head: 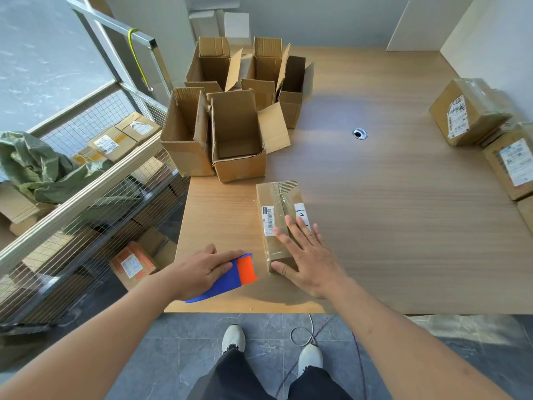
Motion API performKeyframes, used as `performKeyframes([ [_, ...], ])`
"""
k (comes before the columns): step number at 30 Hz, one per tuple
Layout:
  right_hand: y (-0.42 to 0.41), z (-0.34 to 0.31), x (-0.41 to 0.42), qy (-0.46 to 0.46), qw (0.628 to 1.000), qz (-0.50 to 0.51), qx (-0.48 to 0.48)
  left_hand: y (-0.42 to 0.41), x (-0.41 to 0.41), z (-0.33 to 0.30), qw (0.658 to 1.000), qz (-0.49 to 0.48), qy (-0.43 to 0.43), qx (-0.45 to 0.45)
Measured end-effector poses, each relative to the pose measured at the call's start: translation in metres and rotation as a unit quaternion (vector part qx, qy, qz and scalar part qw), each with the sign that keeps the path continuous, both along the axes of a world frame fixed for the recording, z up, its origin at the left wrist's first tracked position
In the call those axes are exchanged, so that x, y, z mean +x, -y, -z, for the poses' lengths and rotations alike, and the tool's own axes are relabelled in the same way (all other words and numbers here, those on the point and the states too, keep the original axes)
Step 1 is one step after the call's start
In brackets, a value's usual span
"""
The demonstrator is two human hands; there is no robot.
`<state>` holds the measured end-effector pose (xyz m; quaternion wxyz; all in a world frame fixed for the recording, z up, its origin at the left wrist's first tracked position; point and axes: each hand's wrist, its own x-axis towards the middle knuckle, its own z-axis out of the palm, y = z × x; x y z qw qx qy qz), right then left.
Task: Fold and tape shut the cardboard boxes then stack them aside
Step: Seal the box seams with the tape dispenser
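Note:
A closed, taped cardboard box [278, 203] with white barcode labels lies on the wooden table [389, 212] near its front edge. My right hand [308, 255] rests flat on the box's near end, fingers spread over the top and thumb against the near face. My left hand [202, 271] grips a blue and orange tape dispenser [235, 274] on the table just left of the box. Several open, unfolded boxes [236, 134] stand clustered at the back left of the table.
Taped boxes with shipping labels [467, 111] sit along the table's right edge. A cable hole [360, 133] is in the table's middle. A wire-mesh cart [95, 180] with parcels and green cloth stands left of the table. Cords lie on the tiled floor by my feet.

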<state>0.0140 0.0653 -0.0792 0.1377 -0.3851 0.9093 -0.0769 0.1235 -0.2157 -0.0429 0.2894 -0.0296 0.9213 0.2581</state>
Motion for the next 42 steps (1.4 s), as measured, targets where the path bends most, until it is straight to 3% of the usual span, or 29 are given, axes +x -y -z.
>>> performKeyframes([
  [6,0.039,-0.002,0.018,-0.027,0.994,0.101,-0.016,-0.030,-0.017,0.013,0.998,-0.021,0.013,-0.051],
  [17,0.054,0.001,0.021,-0.053,0.991,0.123,0.017,-0.011,-0.027,0.030,0.995,-0.062,0.059,-0.045],
  [26,0.022,-0.030,-0.013,0.032,0.997,0.072,-0.003,0.024,-0.022,-0.008,0.988,-0.140,-0.056,0.032],
  [32,-0.007,-0.046,-0.028,0.012,0.999,0.035,0.001,0.046,-0.023,-0.023,0.975,-0.146,-0.120,0.113],
  [38,0.035,-0.048,-0.020,0.043,0.984,0.174,0.012,0.047,-0.038,-0.033,0.974,-0.137,-0.086,0.158],
  [42,0.073,-0.041,-0.006,0.051,0.961,0.269,0.045,0.049,-0.040,-0.036,0.990,-0.062,-0.067,0.110],
])
